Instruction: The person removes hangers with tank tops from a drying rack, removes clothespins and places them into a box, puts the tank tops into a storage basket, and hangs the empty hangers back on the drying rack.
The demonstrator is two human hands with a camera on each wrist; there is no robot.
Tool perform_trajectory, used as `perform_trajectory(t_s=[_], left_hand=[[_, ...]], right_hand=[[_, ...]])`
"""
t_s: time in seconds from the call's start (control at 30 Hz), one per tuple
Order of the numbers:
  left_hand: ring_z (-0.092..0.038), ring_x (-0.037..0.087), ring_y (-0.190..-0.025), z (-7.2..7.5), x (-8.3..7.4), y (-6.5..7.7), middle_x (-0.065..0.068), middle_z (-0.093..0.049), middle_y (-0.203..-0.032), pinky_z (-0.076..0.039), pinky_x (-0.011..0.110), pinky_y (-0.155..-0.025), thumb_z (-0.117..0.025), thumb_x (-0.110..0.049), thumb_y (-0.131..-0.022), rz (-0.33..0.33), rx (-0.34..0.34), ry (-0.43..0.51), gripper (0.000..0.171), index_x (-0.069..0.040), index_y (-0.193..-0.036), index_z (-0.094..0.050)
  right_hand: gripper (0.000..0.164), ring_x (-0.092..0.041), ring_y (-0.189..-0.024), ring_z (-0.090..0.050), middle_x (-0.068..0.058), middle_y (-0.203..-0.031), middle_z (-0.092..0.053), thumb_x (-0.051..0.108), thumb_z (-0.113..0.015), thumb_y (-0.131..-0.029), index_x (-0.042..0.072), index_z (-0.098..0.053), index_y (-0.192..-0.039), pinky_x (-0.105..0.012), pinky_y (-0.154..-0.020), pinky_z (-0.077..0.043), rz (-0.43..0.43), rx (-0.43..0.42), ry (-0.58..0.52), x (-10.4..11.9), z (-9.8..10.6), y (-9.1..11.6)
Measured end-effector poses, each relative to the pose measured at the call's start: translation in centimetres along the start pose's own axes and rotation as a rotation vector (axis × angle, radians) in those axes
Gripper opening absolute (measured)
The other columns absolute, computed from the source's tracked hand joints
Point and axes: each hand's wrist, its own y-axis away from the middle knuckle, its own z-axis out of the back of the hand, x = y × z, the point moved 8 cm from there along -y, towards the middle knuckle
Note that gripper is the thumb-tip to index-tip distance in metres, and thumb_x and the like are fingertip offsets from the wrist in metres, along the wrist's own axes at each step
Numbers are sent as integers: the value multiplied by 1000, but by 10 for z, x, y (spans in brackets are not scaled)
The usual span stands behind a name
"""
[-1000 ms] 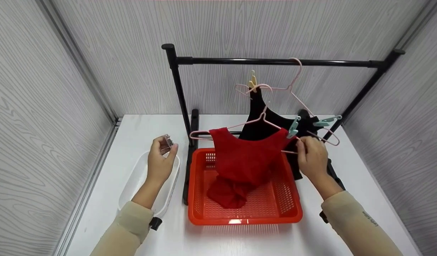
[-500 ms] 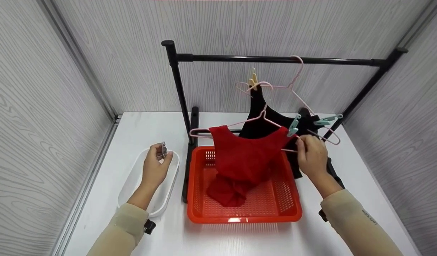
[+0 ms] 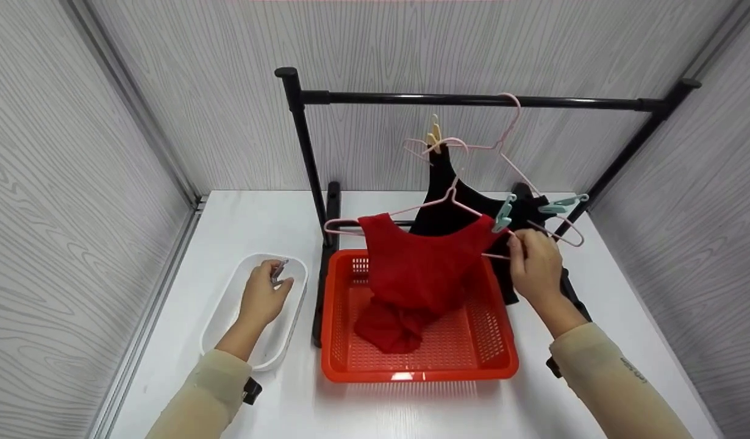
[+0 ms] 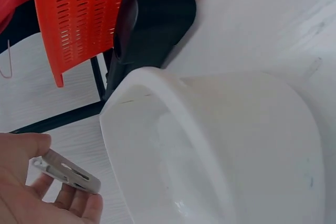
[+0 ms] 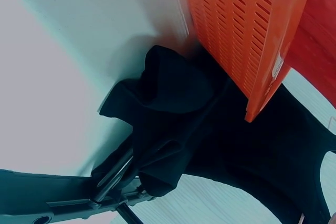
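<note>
My left hand (image 3: 262,300) pinches a grey clothespin (image 4: 71,171) between thumb and fingers, over the far part of a white oval basin (image 3: 214,311). My right hand (image 3: 537,261) grips the right end of a pink hanger (image 3: 452,193) that bears a red sleeveless top (image 3: 421,262). A teal clothespin (image 3: 503,214) is clipped at that top's right strap, close to my right fingers. The left strap has no clip on it. The top's lower part lies bunched in a red basket (image 3: 419,377). In the right wrist view my right hand is almost wholly out of frame.
Behind, a black sleeveless garment (image 3: 439,186) hangs by a second pink hanger (image 3: 508,131) from the black rack (image 3: 405,98). A yellow clothespin (image 3: 435,132) and another teal clothespin (image 3: 561,205) hold its straps. White patterned panels (image 3: 125,244) stand around the table (image 3: 277,225).
My left hand has moved down and slightly left with the grey clothespin, from above the basin's far edge to over its inside. My right hand has kept its grip on the hanger.
</note>
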Motion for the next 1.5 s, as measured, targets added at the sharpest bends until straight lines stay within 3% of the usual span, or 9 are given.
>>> perform_trajectory(t_s=[0.5, 0.93, 1.5], left_hand=[[-55, 48, -109, -6, 20, 5, 29, -60, -115, -42, 57, -93, -68, -11, -91, 55, 63, -172, 38, 3, -124, -58], [-60, 44, -100, -22, 40, 12, 28, -59, -111, -50, 56, -84, -66, -14, -93, 150, 262, -249, 42, 5, -129, -55], [-61, 46, -98, -31, 52, 12, 29, -62, -109, -49, 57, -83, -68, -16, -88, 189, 295, -365, 42, 4, -123, -58]], right_hand=[[15, -38, -68, -53, -15, -74, -59, 11, -57, -94, -1, -61, -85, -51, -67, -37, 5, -1, -4, -1, -2, 2], [14, -36, -67, -53, -14, -73, -59, 9, -58, -94, -1, -61, -85, -50, -66, -36, 10, -4, -2, 2, -2, 3], [15, -35, -64, -52, -13, -72, -59, 11, -58, -94, 0, -61, -83, -50, -64, -36, 7, -16, 4, 1, -1, 6]])
